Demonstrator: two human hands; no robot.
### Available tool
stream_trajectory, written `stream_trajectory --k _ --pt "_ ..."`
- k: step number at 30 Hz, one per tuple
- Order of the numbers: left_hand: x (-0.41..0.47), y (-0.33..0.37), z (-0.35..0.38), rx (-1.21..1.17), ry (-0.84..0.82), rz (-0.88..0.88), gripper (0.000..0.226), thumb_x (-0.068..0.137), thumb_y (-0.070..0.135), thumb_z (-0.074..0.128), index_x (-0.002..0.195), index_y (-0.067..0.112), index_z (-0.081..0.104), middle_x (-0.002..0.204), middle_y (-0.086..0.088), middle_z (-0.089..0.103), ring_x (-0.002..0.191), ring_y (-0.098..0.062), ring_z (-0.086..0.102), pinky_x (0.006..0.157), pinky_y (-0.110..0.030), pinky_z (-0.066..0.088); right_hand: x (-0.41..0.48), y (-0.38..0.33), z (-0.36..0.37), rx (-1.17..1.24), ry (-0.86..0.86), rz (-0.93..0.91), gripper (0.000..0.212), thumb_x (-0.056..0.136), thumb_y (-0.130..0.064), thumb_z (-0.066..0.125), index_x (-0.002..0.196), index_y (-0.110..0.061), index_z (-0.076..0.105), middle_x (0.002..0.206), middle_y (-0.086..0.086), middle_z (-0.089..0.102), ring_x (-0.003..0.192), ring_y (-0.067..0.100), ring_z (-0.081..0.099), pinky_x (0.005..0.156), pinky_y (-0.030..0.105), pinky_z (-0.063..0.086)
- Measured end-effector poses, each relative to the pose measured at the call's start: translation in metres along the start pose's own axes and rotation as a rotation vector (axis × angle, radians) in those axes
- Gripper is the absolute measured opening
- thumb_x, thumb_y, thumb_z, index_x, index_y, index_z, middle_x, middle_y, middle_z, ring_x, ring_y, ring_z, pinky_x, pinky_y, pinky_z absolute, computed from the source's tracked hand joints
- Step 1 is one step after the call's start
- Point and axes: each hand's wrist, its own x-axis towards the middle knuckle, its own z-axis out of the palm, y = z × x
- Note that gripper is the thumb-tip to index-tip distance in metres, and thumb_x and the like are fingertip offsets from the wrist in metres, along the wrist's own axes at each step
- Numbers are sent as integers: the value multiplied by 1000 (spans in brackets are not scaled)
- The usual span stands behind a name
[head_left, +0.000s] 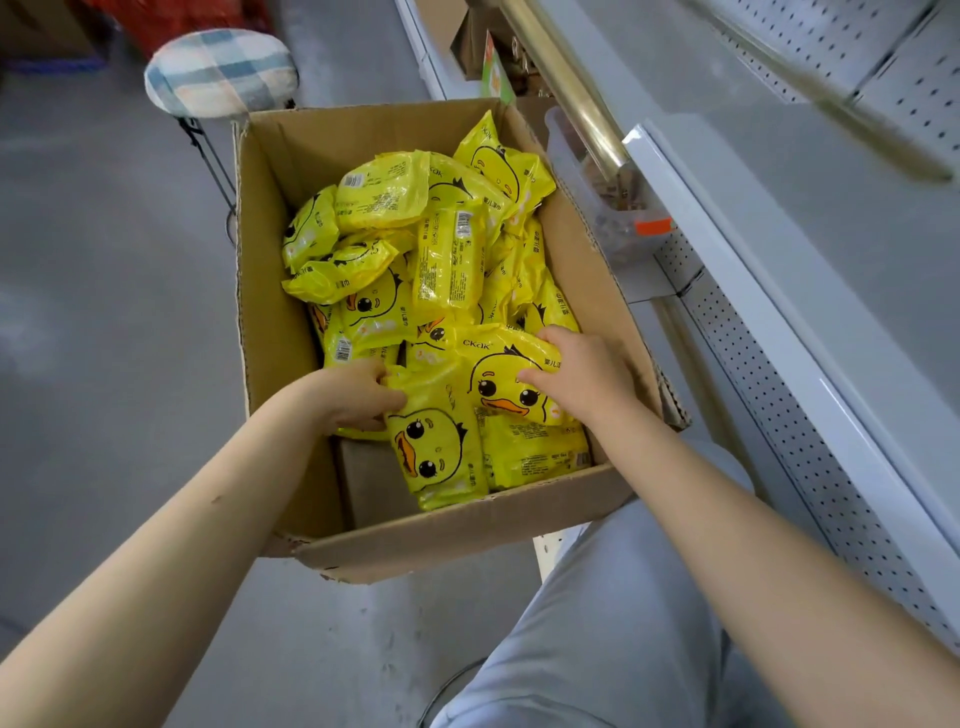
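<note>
Head view — left grip clamps the glossy yellow lower pack, right grip the upper pack.

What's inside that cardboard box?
Inside the cardboard box: a loose heap of yellow duck packets. The left hand and right hand each grip one near the front edge. Whatever lies under the heap is covered.

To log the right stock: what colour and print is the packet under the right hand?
The packet is bright yellow with a cartoon duck face, head view.
</note>
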Motion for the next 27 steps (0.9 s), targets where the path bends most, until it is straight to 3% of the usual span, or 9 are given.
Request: stream_trajectory --k 3,6,10,15,17,19,22,24,27 --pt "-2 0 1 370 -12 51 41 77 53 68 95 18 54 90 1 61 82 -15 61 72 -33 53 -1 2 1 10 -31 4 57 80 -45 70 131 -25 53 114 3 67 90 24 66 77 33 52" --pt "-5 4 2 444 0 100 48 71 65 66 87 22 53 85 4 59 77 -11 57 65 -27 47 -1 2 1 10 -44 10 58 81 -45 69 132 -25 52 115 2 66 90 23 65 76 32 51" --pt "-8 10 7 413 4 205 44 72 64 66 87 25 53 85 7 55 75 -7 52 61 -24 42 0 2 1 -24 -77 10 52 83 -43 67 130 -25 53 105 3 68 81 21 65 75 35 54" --pt "-6 13 16 544 -94 323 55 87 53 56 130 20 50 117 0 55 95 -12 49 81 -26 38 0 2 1 -72 -98 13 53 82 -42 67 128 -19 53 111 8 65 96 27 61 80 40 53" --pt "-6 14 15 521 -91 359 45 89 40 59 129 21 51 117 -2 56 95 -15 51 81 -26 40 1 1 1 -95 -108 16 51 82 -40 66 125 -17 52 105 8 65 91 27 60 76 39 54" --pt "-7 15 14 460 -116 376 38 86 26 61 123 33 50 117 -3 54 93 -20 55 78 -32 45 1 0 2 -109 -122 18 49 82 -38 65 122 -14 52 100 7 64 83 26 60 69 36 53" --pt "-6 17 15 448 -137 393 40 81 15 61 111 40 52 111 -9 59 74 -19 55 70 -38 50 2 0 1 -123 -131 28 51 82 -40 64 123 -14 50 102 7 63 80 24 62 69 36 54" --pt "-4 17 18 452 -119 394 34 78 20 69 101 40 53 106 -6 60 70 -15 53 67 -34 48 2 1 1 -119 -134 26 58 80 -46 67 127 -17 49 106 6 64 84 24 62 71 36 54" --pt "0 16 24 475 -56 392 37 69 34 80 94 38 52 105 5 56 89 -14 55 75 -32 48 3 2 3 -94 -150 0 67 76 -50 72 132 -22 47 119 4 62 90 25 65 72 32 51"
